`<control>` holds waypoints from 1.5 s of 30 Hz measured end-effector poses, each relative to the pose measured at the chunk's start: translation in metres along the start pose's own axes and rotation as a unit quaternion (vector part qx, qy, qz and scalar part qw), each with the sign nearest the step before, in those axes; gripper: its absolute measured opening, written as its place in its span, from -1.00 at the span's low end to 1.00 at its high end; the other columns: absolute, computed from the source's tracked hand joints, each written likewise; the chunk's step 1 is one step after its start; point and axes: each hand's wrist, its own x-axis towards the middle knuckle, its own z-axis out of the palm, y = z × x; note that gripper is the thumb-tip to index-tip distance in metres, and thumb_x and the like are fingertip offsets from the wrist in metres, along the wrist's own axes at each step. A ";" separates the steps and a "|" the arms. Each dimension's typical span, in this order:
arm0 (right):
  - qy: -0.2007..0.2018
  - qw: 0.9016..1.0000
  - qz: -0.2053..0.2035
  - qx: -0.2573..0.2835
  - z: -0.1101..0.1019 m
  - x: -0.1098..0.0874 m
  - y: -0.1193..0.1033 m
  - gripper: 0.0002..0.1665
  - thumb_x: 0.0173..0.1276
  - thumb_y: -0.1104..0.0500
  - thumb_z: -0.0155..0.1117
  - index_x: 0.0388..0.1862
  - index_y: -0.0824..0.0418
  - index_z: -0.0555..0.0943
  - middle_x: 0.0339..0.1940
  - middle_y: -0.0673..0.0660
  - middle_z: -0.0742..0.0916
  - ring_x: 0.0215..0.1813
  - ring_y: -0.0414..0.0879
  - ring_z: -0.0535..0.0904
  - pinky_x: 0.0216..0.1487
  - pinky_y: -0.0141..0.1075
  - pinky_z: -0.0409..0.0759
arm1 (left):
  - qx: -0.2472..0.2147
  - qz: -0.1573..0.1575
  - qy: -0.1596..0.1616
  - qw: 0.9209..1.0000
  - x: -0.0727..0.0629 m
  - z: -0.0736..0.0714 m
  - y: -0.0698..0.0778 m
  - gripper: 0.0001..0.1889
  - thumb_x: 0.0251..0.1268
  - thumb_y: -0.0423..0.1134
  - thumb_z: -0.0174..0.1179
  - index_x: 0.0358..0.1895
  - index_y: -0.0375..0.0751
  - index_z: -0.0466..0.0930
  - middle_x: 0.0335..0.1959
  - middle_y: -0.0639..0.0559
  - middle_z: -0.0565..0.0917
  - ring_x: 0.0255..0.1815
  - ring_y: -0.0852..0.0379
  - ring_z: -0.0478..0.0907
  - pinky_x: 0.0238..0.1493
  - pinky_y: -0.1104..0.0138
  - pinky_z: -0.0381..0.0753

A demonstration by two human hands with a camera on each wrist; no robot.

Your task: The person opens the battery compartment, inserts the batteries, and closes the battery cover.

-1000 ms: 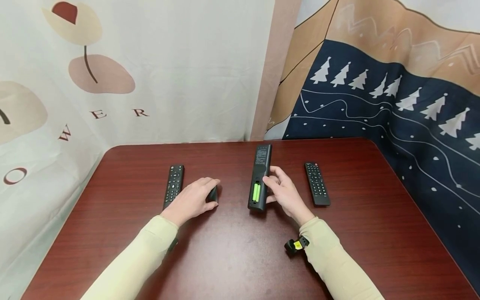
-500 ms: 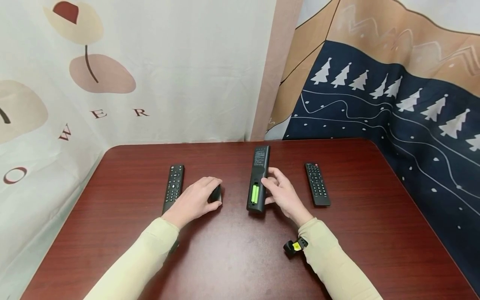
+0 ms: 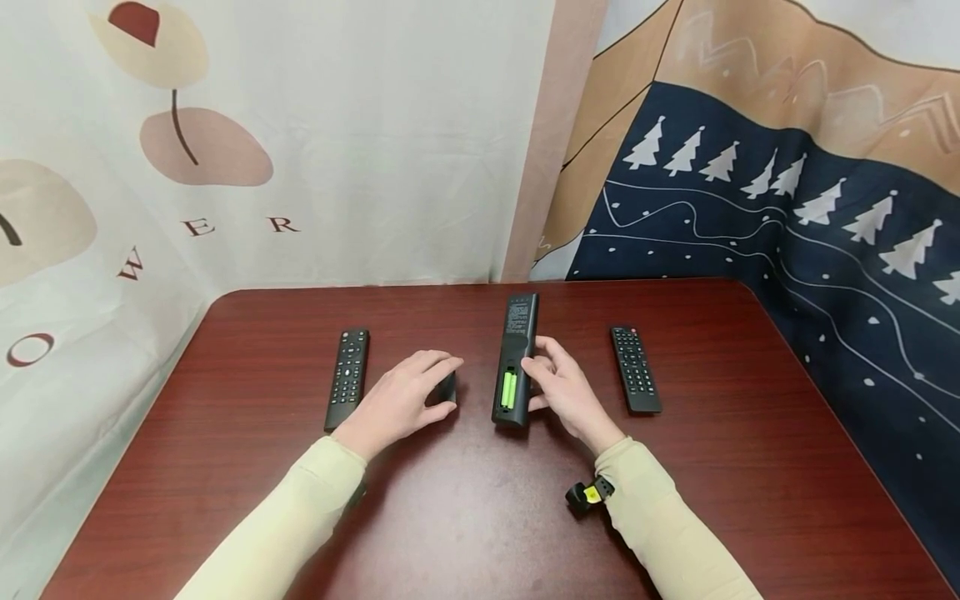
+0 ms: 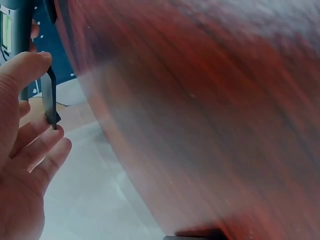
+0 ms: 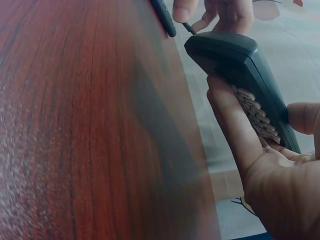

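Observation:
My right hand [image 3: 570,392] grips a black remote control [image 3: 517,342], its back turned up and its battery compartment uncovered. Two green batteries [image 3: 509,390] lie side by side in that compartment. In the right wrist view the remote's keypad [image 5: 257,115] faces the fingers underneath. Just left of the remote, my left hand [image 3: 405,396] pinches a thin dark battery cover [image 4: 49,95] between thumb and fingertips. Most of the cover [image 3: 447,388] hides behind the left fingers in the head view. A gap separates cover and remote there.
A second black remote [image 3: 347,375] lies buttons up to the left, close by the left wrist. A third, smaller remote [image 3: 634,367] lies right of the right hand. The red-brown table [image 3: 465,517] ends at the back against hanging curtains [image 3: 375,150].
My left hand has moved to the right with the battery cover, closer to the remote. The remote in my right hand has shifted slightly left and toward me.

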 end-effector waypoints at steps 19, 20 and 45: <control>-0.001 1.000 0.008 0.000 0.001 0.000 0.001 -0.47 0.65 0.21 -0.01 0.53 0.20 0.27 0.18 0.42 0.63 -0.08 -0.02 0.73 -0.36 -0.19 0.75 | -0.014 0.029 0.027 0.999 0.011 0.003 0.015 -0.34 0.10 -0.19 0.58 0.29 -0.27 0.57 0.18 -0.10 0.64 0.17 -0.04 0.61 0.22 0.12 0.63; -0.001 1.000 0.008 -0.001 0.002 0.000 0.001 -0.47 0.65 0.21 -0.01 0.53 0.20 0.27 0.18 0.42 0.63 -0.08 -0.02 0.74 -0.35 -0.19 0.76 | -0.017 0.029 0.028 0.999 0.011 0.003 0.016 -0.33 0.10 -0.19 0.59 0.29 -0.26 0.57 0.18 -0.10 0.64 0.18 -0.04 0.61 0.23 0.13 0.62; -0.018 1.000 0.005 -0.001 0.004 -0.001 0.003 -0.48 0.66 0.22 -0.03 0.53 0.21 0.26 0.20 0.41 0.63 -0.09 -0.03 0.75 -0.32 -0.20 0.77 | -0.055 0.066 0.044 0.995 0.024 0.009 0.035 -0.38 0.16 -0.14 0.55 0.27 -0.26 0.57 0.19 -0.07 0.65 0.23 0.01 0.58 0.33 0.22 0.54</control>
